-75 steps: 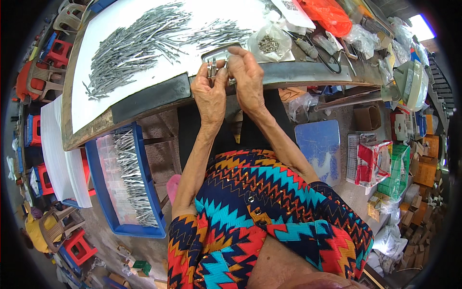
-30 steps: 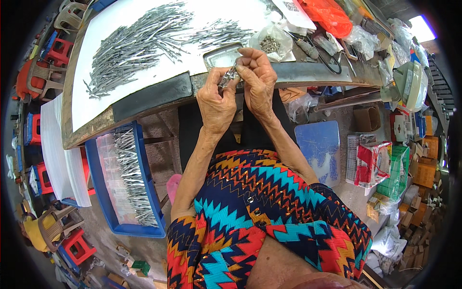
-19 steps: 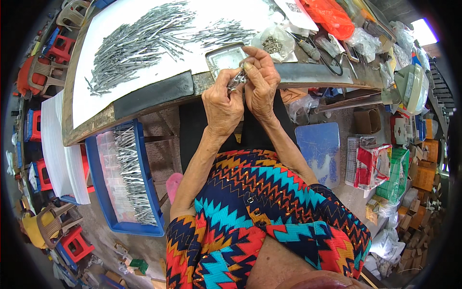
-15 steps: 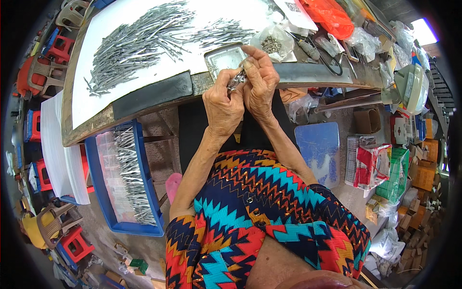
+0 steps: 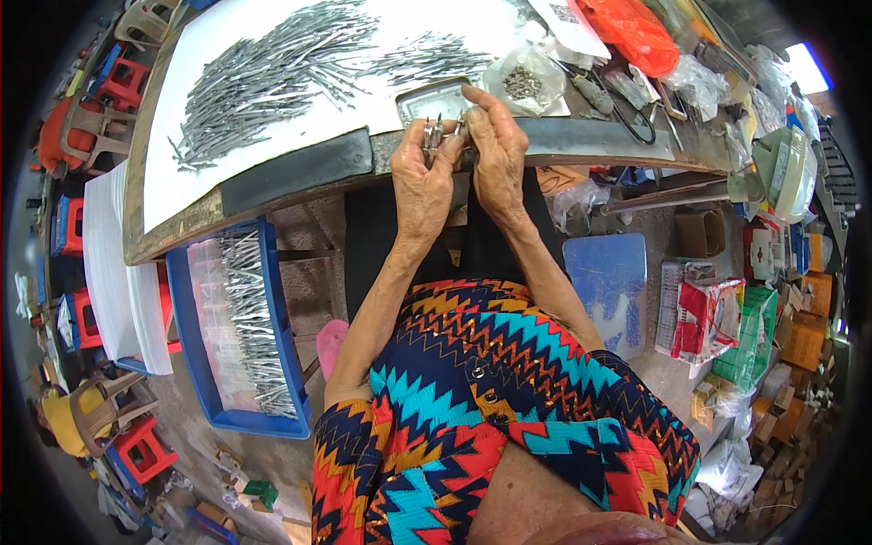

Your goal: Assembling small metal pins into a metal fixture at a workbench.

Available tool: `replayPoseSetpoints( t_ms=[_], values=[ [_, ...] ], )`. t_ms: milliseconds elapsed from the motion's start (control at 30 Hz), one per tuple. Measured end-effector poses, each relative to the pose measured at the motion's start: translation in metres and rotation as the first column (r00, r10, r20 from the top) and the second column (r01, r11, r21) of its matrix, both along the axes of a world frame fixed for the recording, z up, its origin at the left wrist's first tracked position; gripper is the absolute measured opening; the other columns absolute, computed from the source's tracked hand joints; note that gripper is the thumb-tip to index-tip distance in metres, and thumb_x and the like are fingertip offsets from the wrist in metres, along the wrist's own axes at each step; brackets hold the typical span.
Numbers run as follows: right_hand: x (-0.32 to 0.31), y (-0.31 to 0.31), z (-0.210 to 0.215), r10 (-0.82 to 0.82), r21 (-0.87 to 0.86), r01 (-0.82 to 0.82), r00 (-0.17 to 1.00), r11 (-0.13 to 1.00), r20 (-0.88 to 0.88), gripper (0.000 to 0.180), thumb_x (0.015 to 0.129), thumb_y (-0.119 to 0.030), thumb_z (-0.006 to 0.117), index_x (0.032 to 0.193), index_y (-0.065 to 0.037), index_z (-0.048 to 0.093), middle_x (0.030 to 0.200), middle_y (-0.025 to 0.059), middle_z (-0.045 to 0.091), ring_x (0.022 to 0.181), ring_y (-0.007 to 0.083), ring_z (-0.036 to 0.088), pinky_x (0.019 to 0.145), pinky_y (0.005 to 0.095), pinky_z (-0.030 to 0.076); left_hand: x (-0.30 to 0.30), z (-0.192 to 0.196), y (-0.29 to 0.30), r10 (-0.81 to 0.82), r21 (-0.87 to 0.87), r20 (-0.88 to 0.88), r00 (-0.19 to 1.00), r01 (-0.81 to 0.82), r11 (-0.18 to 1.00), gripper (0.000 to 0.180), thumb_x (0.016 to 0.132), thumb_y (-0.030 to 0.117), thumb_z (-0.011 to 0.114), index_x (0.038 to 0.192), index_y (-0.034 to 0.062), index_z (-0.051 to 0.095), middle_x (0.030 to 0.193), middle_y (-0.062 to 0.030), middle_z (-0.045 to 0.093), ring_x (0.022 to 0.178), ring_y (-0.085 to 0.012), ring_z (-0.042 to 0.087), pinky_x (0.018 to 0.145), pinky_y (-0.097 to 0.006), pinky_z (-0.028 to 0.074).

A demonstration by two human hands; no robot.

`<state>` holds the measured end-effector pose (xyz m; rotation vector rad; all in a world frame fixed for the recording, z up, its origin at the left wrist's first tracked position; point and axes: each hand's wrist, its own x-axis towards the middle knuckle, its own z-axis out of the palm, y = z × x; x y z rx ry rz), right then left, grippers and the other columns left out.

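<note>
My left hand [image 5: 424,177] and my right hand [image 5: 495,150] meet at the front edge of the workbench [image 5: 300,177]. Between their fingertips they pinch a small bunch of thin metal pins [image 5: 435,134], standing upright. Just behind the fingers lies a small shallow metal tray [image 5: 429,97]. A large heap of long grey metal pins [image 5: 272,73] spreads over the white sheet [image 5: 227,27] on the bench, left of my hands. A clear bag of small metal parts [image 5: 522,82] sits just right of the tray.
A blue crate [image 5: 195,327] with more pins stands on the floor at the left, under the bench. An orange bag [image 5: 636,32], tools and plastic bags crowd the bench's right end. Boxes, a blue lid [image 5: 609,282] and packets litter the floor at the right. Plastic stools line the left.
My hands left the bench edge, drew toward me to work the pins, then rose back to the edge by the tray. The pins now stand upright between my fingers.
</note>
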<state>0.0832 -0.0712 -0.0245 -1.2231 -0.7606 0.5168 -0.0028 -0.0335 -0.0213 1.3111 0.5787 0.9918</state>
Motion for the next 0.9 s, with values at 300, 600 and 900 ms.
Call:
replayPoseSetpoints(
  t_ms=[300,600,900],
  values=[
    [-0.01,-0.013,0.012,0.263,-0.039,-0.266,0.962,0.963,-0.075,0.029,0.086,-0.006,0.049,0.111,0.006,0.047,0.072,-0.0008,0.047,0.067,0.0058,0.044,0.061,0.0192,0.038,-0.057,-0.002,0.011,-0.168,-0.485,0.371,0.913,0.345,0.804,0.03,0.085,0.015,0.056,0.109,-0.0008,0.049,0.071,-0.0051,0.052,0.055,-0.007,0.046,0.046,-0.019,0.039],
    [-0.03,-0.04,-0.031,0.762,-0.451,-0.715,0.638,0.534,-0.11,0.024,0.083,-0.009,0.05,0.104,0.003,0.054,0.063,-0.0024,0.043,0.058,0.0057,0.042,0.054,0.0209,0.037,-0.141,-0.044,-0.007,0.003,-0.664,0.405,0.914,0.292,0.688,0.027,0.087,0.018,0.052,0.107,-0.0008,0.049,0.073,-0.0028,0.05,0.061,-0.0093,0.047,0.056,-0.024,0.043],
    [-0.031,-0.045,-0.096,0.743,-0.578,-0.698,0.632,0.423,-0.22,0.025,0.082,-0.012,0.051,0.101,0.004,0.057,0.06,-0.0004,0.048,0.056,0.0062,0.044,0.053,0.0202,0.036,-0.245,-0.086,0.022,0.194,-0.684,0.357,0.914,0.115,0.721,0.025,0.082,0.016,0.056,0.101,0.0005,0.05,0.074,-0.0082,0.055,0.069,-0.0197,0.055,0.064,-0.034,0.049]
  ],
)
